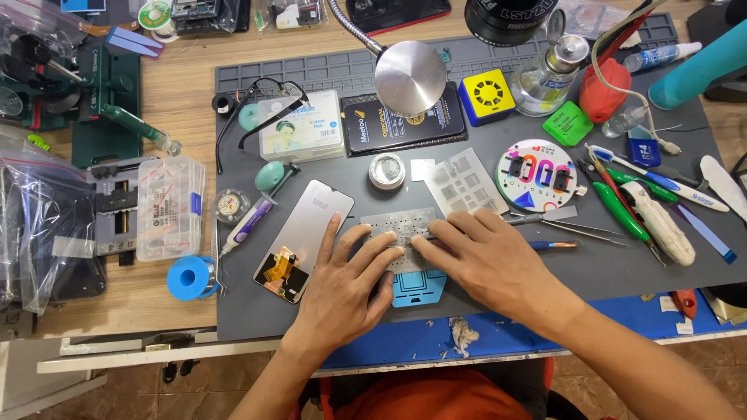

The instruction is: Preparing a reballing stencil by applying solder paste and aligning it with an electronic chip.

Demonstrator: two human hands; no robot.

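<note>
Just below the middle of the frame, both hands press down on a thin, rectangular metal stencil sheet (397, 233), silver-grey and dotted with small grids of tiny holes, which lies flat over a light-blue holder (419, 286) whose lower edge pokes out beneath the palms. The left hand (342, 284) lies flat with its fingers spread and extended, fingertips resting on the left part of the stencil, gripping nothing. The right hand (486, 260) comes in from the lower right, fingers curled inward with the tips bunched on the middle of the sheet; it may be pinching a small tool there, but the view is too cramped to tell. All of this sits on a grey work mat (607, 264) that fills the centre of the frame. Just left of the left hand lies a phone screen panel (305, 233), tilted, its grey back up and an orange flex cable at its lower end. Above the hands, a second perforated stencil (464, 185) rests near a small round tin (387, 170). To the right, a round white disc with coloured markings (541, 175) lies near tweezers (580, 228) and green-handled tools (618, 204). A round metal lamp head (410, 78) hangs over the upper middle.
</note>
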